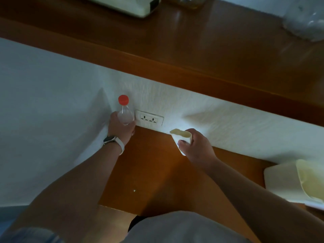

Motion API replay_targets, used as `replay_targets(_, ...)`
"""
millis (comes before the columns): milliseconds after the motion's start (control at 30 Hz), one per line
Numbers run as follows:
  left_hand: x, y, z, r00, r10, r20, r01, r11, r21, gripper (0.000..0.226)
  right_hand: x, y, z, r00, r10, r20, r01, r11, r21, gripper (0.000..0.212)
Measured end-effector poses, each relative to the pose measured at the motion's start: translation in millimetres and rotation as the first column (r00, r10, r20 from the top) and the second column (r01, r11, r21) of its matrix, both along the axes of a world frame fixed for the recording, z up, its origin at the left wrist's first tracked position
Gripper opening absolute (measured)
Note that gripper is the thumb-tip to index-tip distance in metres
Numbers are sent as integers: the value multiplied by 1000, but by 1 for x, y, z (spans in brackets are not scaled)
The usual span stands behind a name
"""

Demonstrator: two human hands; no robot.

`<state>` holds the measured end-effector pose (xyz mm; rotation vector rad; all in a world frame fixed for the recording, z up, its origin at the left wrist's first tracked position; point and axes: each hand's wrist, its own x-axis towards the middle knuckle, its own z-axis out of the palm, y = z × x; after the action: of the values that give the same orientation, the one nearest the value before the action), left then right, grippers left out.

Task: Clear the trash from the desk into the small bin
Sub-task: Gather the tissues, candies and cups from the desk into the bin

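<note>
My left hand [121, 128] grips a clear plastic bottle [125, 114] with a red cap, held upright close to the white wall. A white watch sits on that wrist. My right hand [196, 146] holds a white paper cup [182, 137], squeezed out of round and tilted, its rim toward the wall. Both hands hover over the brown wooden desk surface [154, 172]. A small white bin [296, 183] with a pale liner stands at the right edge, to the right of my right hand.
A white double wall socket [149, 118] sits right beside the bottle. A brown wooden shelf [192, 50] runs above, carrying a pale appliance [126, 6], a glass jar [192, 1] and a clear plastic bag [305, 20].
</note>
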<state>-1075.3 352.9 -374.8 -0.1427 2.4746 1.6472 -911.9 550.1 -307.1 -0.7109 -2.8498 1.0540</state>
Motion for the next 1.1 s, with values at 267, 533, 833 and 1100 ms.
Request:
replay_targets(267, 48, 27, 21, 988, -129, -87, 125, 991, -46, 47, 18, 11, 6, 1000, 12, -21, -13, 999, -50, 13)
replay_targets(533, 120, 90, 45, 964, -210, -161, 194, 975, -112, 56, 70, 63, 16, 999, -20, -47, 15, 994, -105, 12)
replay_targets(833, 202, 208, 69, 916, -356, -183, 346, 934, -86, 57, 171, 175, 30, 981, -151, -125, 133, 981, -144, 11)
replay_targets(1100, 280, 320, 87, 852, -488, -188, 488, 871, -49, 62, 253, 272, 30, 936, -307, -172, 278, 945, -172, 11)
